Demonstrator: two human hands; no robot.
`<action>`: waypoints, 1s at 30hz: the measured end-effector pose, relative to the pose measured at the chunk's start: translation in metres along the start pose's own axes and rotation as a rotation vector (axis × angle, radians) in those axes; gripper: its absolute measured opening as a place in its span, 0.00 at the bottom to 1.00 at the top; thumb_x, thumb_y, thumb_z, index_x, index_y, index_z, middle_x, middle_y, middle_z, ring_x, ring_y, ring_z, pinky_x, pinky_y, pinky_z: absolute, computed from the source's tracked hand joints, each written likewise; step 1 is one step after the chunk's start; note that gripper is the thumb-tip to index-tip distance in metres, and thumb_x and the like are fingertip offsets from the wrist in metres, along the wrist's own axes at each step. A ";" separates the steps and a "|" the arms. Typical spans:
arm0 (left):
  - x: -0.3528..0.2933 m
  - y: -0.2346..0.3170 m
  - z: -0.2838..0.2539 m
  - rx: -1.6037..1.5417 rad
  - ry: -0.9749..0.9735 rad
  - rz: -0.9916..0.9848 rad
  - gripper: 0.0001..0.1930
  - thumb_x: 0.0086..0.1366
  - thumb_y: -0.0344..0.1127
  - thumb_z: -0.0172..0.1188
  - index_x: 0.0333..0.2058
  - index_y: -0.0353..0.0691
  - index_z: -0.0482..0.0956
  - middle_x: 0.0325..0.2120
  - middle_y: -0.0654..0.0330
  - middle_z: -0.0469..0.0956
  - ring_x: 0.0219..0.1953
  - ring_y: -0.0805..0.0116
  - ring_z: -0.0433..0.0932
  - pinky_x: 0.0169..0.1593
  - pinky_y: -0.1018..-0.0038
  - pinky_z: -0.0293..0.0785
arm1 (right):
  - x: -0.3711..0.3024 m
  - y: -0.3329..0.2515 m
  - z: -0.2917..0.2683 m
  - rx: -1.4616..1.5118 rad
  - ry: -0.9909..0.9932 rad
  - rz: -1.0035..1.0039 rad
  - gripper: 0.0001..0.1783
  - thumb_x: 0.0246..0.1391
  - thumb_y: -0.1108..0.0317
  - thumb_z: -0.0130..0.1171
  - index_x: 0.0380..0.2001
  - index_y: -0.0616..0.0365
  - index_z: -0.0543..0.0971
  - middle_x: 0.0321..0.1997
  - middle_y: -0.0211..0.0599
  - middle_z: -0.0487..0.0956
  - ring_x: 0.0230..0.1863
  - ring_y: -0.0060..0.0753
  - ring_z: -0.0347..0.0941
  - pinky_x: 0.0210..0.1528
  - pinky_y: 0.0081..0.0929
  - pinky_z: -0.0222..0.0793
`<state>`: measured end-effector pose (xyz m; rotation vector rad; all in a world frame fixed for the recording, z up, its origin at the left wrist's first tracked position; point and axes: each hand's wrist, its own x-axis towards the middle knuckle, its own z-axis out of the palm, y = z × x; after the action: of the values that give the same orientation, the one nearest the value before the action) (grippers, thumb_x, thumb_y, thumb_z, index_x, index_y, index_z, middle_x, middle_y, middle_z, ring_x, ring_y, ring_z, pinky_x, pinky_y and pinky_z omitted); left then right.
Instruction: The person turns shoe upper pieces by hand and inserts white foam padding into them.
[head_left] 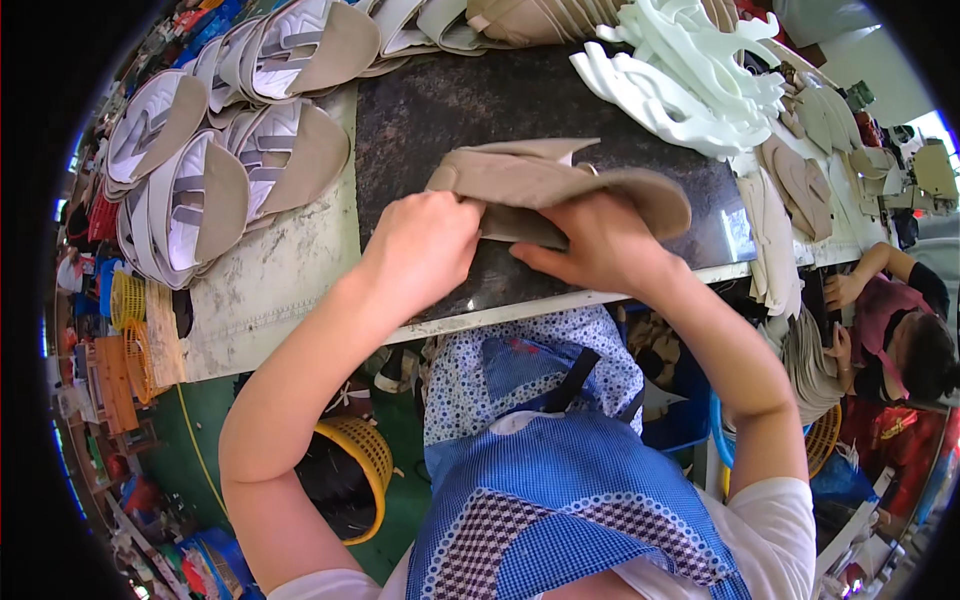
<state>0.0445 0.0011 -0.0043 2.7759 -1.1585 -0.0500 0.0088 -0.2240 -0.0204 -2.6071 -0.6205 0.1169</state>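
Observation:
Both of my hands are on a beige fabric shoe upper (pixel 530 178), which is raised over a dark slab on the table. My left hand (pixel 425 240) is closed on the upper's left end, its fingertips partly hidden by the fabric. My right hand (pixel 600 240) reaches under the curved right part, with the fingers against the inner side and the thumb stretched out to the left below it. Under the upper lies the dark mottled slab (pixel 440 110).
Stacks of beige uppers with white linings (pixel 180 200) stand on the table's left. A heap of pale, curved pieces (pixel 690 80) lies at the back right, with flat beige pieces (pixel 800 185) beyond. Below are a yellow basket (pixel 370 465) and, at right, another person (pixel 890 320).

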 end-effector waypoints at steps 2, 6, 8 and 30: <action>0.004 -0.009 0.006 -0.047 0.057 0.054 0.09 0.60 0.34 0.60 0.32 0.33 0.79 0.29 0.50 0.80 0.33 0.48 0.82 0.39 0.57 0.80 | 0.007 -0.002 0.000 -0.100 0.095 -0.104 0.21 0.52 0.57 0.65 0.44 0.60 0.81 0.43 0.47 0.81 0.51 0.49 0.75 0.53 0.43 0.71; 0.008 -0.014 0.013 0.081 0.128 0.190 0.11 0.57 0.34 0.61 0.35 0.32 0.80 0.32 0.48 0.80 0.34 0.46 0.82 0.40 0.58 0.80 | 0.013 -0.010 0.007 -0.093 0.147 -0.196 0.14 0.52 0.63 0.62 0.39 0.59 0.81 0.41 0.42 0.80 0.49 0.47 0.76 0.51 0.43 0.71; 0.009 -0.010 0.003 -0.072 0.081 0.104 0.15 0.55 0.34 0.62 0.40 0.33 0.81 0.35 0.47 0.81 0.36 0.45 0.82 0.41 0.58 0.80 | 0.016 -0.013 0.023 -0.101 0.192 -0.180 0.11 0.50 0.65 0.61 0.35 0.59 0.82 0.40 0.40 0.80 0.47 0.45 0.77 0.48 0.41 0.74; -0.016 -0.046 -0.007 0.184 0.027 0.413 0.12 0.56 0.29 0.60 0.40 0.42 0.80 0.41 0.61 0.81 0.45 0.62 0.79 0.56 0.61 0.69 | -0.011 0.009 0.005 -0.584 0.123 -0.518 0.11 0.42 0.70 0.57 0.33 0.58 0.80 0.39 0.33 0.75 0.45 0.38 0.73 0.48 0.30 0.75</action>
<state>0.0664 0.0457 -0.0043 2.6092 -1.7821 0.1422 0.0012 -0.2342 -0.0286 -2.8403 -1.4298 -0.4472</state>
